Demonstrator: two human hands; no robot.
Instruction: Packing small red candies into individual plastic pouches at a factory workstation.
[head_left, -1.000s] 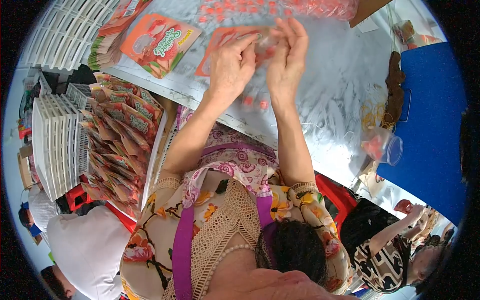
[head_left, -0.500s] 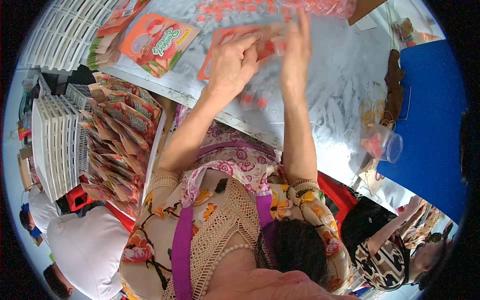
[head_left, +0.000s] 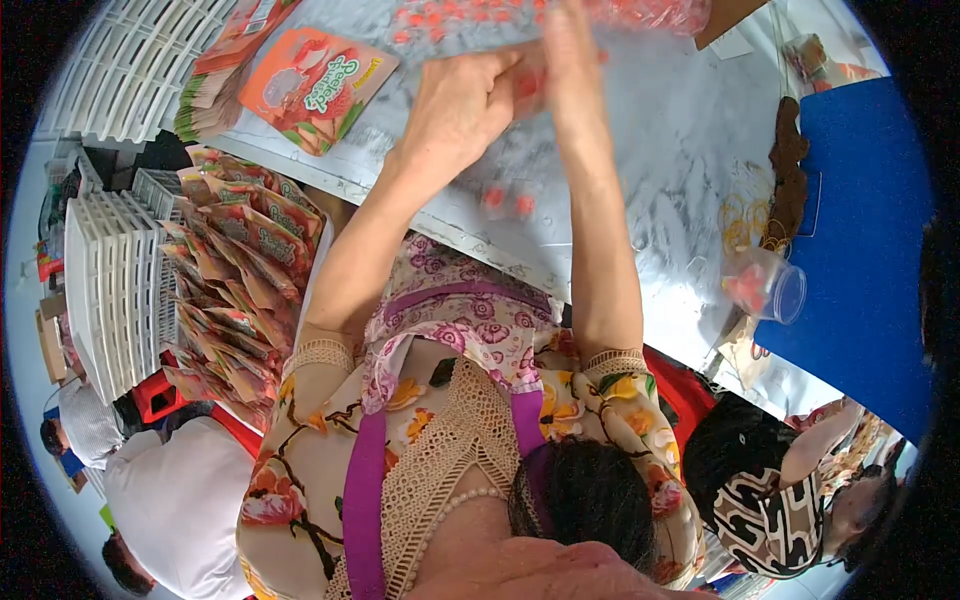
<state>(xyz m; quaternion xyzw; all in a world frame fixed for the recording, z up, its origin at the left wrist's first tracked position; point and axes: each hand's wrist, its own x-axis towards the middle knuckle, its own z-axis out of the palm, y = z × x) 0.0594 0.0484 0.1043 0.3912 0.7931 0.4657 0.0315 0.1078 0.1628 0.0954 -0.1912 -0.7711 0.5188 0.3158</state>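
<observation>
My left hand [head_left: 455,112] is clamped on a red pouch [head_left: 528,90], its fingers curled in tight at the pouch's side. My right hand [head_left: 574,80] is just beside it, stretched toward the table's far edge and smeared by motion, so I cannot tell whether its fingers are apart or pinching something. The pouch is between my two hands, over the far half of the table [head_left: 665,150]; most of it is hidden or blurred, and I cannot tell whether it touches the tabletop.

Closer to me, near the table's near edge, lie two small red pieces [head_left: 508,199] in clear wrapping. More red pieces [head_left: 462,16] are strewn along the far edge, with a clear plastic bag [head_left: 650,13] of them to the right, next to a cardboard box [head_left: 733,22].

To my left, a flat pouch [head_left: 320,90] lies face up by the near edge, and beyond it a stack of pouches [head_left: 212,98] sits toward the table's left end. White crates [head_left: 150,62] rise past that end. Below the near edge, on my left, many pouches [head_left: 245,270] stand packed in rows.

Toward the right edge are yellow rubber bands [head_left: 742,222] and a clear cup [head_left: 768,287] tipped over with red inside, against a blue board [head_left: 862,240].
</observation>
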